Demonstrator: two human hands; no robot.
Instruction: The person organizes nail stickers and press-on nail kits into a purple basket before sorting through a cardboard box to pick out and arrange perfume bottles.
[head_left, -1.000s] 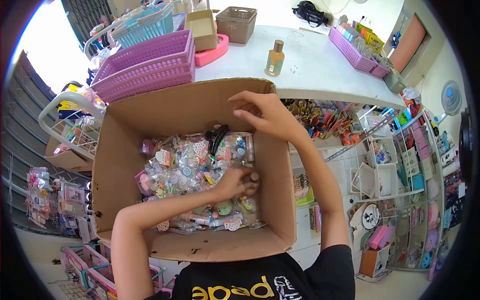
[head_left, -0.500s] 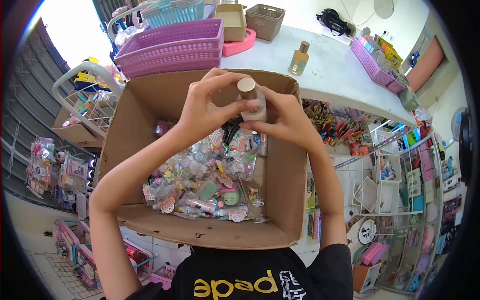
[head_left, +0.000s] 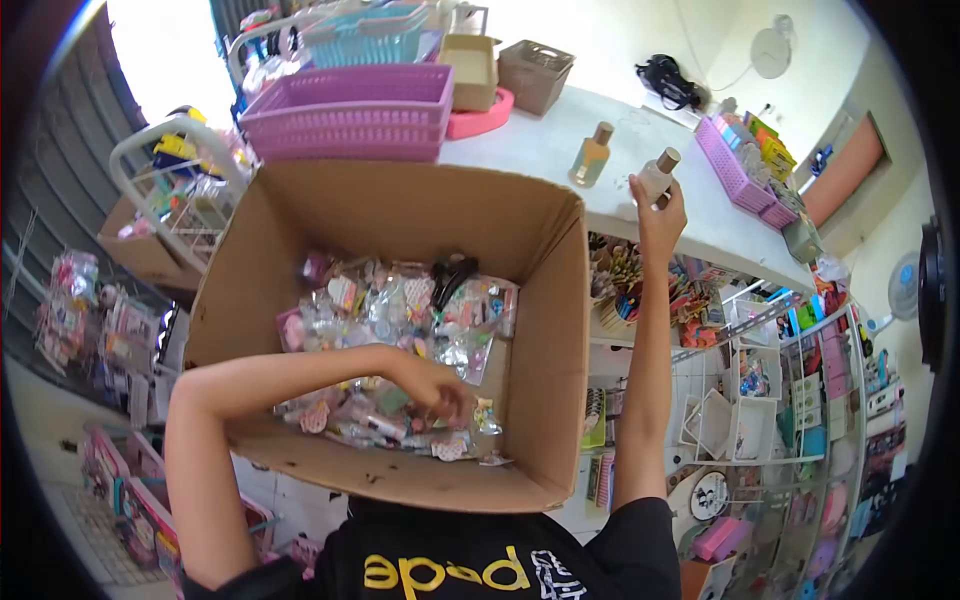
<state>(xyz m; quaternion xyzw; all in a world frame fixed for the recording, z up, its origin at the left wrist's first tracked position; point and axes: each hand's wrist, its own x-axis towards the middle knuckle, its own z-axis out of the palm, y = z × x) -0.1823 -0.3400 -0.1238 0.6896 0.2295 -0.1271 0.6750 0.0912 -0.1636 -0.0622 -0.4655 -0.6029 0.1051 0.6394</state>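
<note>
My right hand [head_left: 660, 215] grips a small perfume-type bottle [head_left: 657, 180] with a gold cap and a pale body, at the near edge of the white table [head_left: 625, 125]. To its left a similar bottle [head_left: 590, 160] with amber-tinted contents stands upright. My left hand [head_left: 440, 390] reaches down into the cardboard box [head_left: 400, 205], just over a heap of small plastic-wrapped trinkets [head_left: 375, 310]. Its fingers are bent downward and smeared by motion. A black item [head_left: 452, 280] lies among the packets toward the box's far side.
Purple baskets [head_left: 350, 115], a beige bin [head_left: 468, 70], a grey-brown basket [head_left: 537, 75] and a pink item [head_left: 485, 118] stand behind the box. A long purple basket of goods [head_left: 735, 165] lines the table's right. White shelving [head_left: 750, 400] stands below right; a wire rack [head_left: 165, 190] is at left.
Both hands were on the bottle above the box. My right hand has carried it right to the table beside the other bottle; my left hand has let go and dropped into the box.
</note>
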